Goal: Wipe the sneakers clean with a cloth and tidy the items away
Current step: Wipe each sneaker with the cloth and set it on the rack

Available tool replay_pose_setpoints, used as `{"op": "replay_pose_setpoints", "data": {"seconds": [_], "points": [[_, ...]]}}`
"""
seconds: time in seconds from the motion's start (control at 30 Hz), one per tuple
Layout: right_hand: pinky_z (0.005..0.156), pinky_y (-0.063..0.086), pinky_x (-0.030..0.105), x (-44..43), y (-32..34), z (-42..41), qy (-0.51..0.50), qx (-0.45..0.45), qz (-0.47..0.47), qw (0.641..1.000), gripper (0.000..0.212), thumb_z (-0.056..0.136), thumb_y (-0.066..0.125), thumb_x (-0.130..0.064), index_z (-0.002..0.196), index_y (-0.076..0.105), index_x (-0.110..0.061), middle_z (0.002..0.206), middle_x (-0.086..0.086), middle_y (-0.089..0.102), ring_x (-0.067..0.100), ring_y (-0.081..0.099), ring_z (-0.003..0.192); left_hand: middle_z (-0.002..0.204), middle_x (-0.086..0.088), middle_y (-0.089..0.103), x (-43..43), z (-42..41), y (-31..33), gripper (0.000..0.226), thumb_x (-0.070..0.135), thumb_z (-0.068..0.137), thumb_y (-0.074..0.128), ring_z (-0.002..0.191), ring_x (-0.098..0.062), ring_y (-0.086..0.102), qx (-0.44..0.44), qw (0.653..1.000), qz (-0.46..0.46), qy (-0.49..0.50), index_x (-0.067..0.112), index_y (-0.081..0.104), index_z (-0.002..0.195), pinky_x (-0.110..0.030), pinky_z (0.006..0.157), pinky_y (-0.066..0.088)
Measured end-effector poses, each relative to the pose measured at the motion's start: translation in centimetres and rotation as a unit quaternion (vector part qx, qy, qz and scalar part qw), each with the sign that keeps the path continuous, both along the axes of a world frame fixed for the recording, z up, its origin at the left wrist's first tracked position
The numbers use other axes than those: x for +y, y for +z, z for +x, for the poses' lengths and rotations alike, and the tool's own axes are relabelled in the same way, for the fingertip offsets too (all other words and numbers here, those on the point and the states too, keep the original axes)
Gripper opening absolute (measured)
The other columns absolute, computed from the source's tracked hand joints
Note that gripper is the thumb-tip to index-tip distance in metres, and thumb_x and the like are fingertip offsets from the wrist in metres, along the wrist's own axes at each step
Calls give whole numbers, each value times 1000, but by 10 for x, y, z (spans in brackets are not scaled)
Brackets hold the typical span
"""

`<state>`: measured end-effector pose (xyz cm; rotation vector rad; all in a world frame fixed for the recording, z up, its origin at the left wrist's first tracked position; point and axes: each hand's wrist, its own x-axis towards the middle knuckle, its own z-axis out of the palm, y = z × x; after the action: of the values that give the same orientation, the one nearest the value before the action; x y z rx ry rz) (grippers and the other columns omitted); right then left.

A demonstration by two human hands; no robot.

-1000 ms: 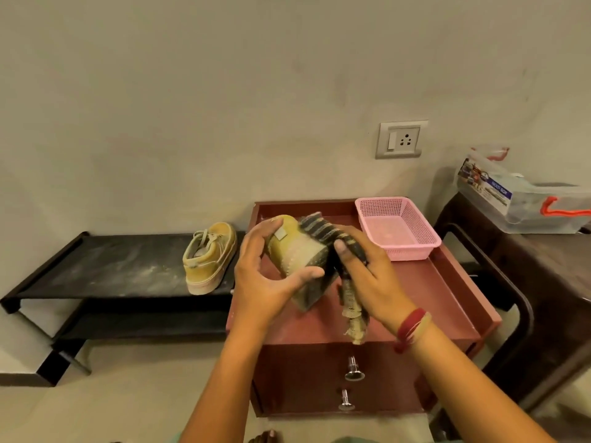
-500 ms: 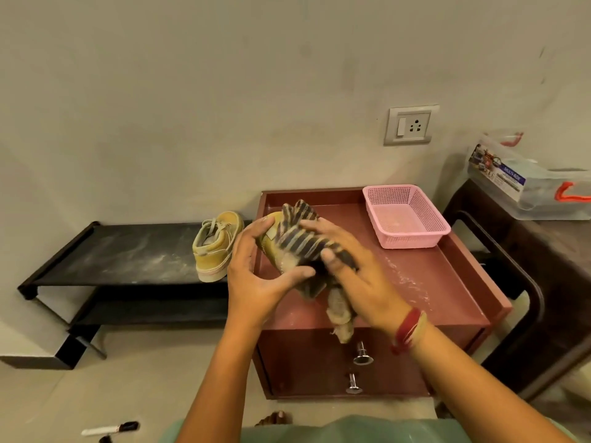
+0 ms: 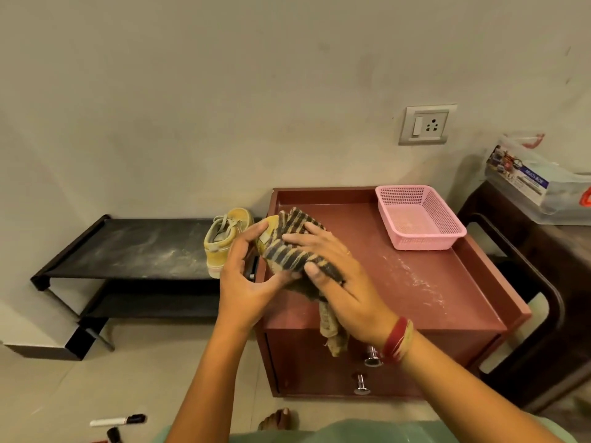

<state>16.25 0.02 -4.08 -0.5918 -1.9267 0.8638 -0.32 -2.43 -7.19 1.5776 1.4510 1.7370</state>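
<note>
We see the pink basket (image 3: pixel 419 219) standing at the back right corner of the maroon cabinet's surface (image 3: pixel 425 292), well apart from the hands, with nothing between them. Two metal knobs (image 3: pixel 371 356) stick out of the cabinet front, just beside the hanging end of the cloth. A black shoe rack (image 3: pixel 134 247) stands left of the cabinet, and the second sneaker (image 3: pixel 224 241) sits at its right end. A marker (image 3: pixel 118 420) lies on the floor at the lower left.

A clear plastic box (image 3: pixel 537 187) rests on a dark table (image 3: pixel 550 251) at the right. Its label has a blue strip with white lettering that we cannot read for certain.

The surface has a raised rim and is streaked with white dust, as is the rack's top shelf. The wall is plain, with a switch and socket plate (image 3: pixel 427 124) above the cabinet.

The yellow sneaker (image 3: pixel 268 230) is held above the cabinet's left side. The left hand (image 3: pixel 246 282) grips it, fingers curled round it. The right hand (image 3: pixel 339 282), with red bangles (image 3: pixel 396 340) at the wrist, lies over the striped cloth (image 3: pixel 297 247), its fingers nearly straight and spread, pressing the cloth onto the sneaker.
</note>
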Motion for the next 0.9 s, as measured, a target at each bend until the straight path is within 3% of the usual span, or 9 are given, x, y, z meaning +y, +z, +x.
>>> {"op": "replay_pose_setpoints", "data": {"seconds": [0.1, 0.27, 0.37, 0.43, 0.57, 0.67, 0.73, 0.83, 0.9], "points": [[107, 38, 44, 6, 0, 0, -8, 57, -80, 995, 40, 91, 44, -51, 121, 57, -29, 126, -6, 60, 8, 49, 124, 133, 4, 54, -2, -12, -7, 87, 56, 57, 83, 126, -21, 50, -4, 1000, -25, 2, 23, 51, 131, -49, 103, 43], [115, 23, 34, -4, -13, -7, 9, -57, 38, 998, 33, 91, 41, -44, 121, 55, -39, 127, -27, 53, 0, 35, 133, 125, 16, 56, -7, -10, -8, 77, 42, 60, 81, 118, -8, 55, 38, 998, -41, -17, 23, 51, 128, -22, 95, 48], [100, 41, 27, 12, -17, -2, -47, 26, -74, 996, 38, 88, 43, -51, 115, 61, -31, 118, -17, 60, -2, 50, 117, 130, 15, 53, -5, -13, -10, 80, 40, 56, 86, 122, -8, 53, 11, 998, -61, -19, 27, 52, 127, -27, 96, 50], [97, 40, 20, 14, -17, -1, -62, 32, -68, 995, 41, 89, 42, -46, 117, 61, -24, 115, -14, 62, -4, 52, 114, 132, 12, 50, -3, -16, -11, 79, 41, 56, 85, 122, -11, 52, 17, 997, -67, -17, 28, 51, 127, -34, 94, 52], [105, 34, 19, -2, -25, -10, 26, -30, -82, 996, 26, 90, 46, -47, 113, 57, -46, 120, -28, 57, -1, 46, 123, 133, 8, 45, 0, -14, -12, 90, 52, 55, 78, 120, -9, 49, 89, 992, -80, 32, 30, 42, 134, -26, 94, 50], [86, 51, 25, 10, -16, -5, 11, 139, -289, 947, 25, 90, 47, -44, 102, 65, -33, 104, -6, 69, 9, 63, 98, 130, 15, 37, 2, -17, -10, 104, 67, 49, 73, 121, -4, 40, 120, 982, -126, 79, 33, 37, 140, -24, 95, 37], [79, 51, 21, 23, -8, 2, -118, 212, -284, 928, 22, 94, 45, -34, 96, 64, -24, 96, -4, 69, 8, 64, 91, 127, 17, 33, 2, -18, -9, 108, 71, 47, 71, 118, -3, 36, 131, 978, -142, 81, 33, 36, 141, -24, 95, 34], [78, 46, 12, 17, -14, -4, -129, 140, -189, 963, 19, 97, 44, -29, 102, 62, -23, 100, -5, 66, -5, 60, 91, 125, 16, 32, 3, -17, -8, 105, 62, 51, 80, 117, -2, 35, 141, 975, -145, 90, 32, 37, 141, -23, 93, 33], [101, 37, 17, 6, -29, -14, -37, -23, -102, 994, 30, 95, 44, -35, 121, 56, -28, 129, -5, 57, -1, 47, 122, 125, 12, 36, 4, -18, -9, 102, 59, 52, 81, 115, -2, 36, 139, 975, -144, 100, 28, 41, 140, -24, 94, 34]]}}
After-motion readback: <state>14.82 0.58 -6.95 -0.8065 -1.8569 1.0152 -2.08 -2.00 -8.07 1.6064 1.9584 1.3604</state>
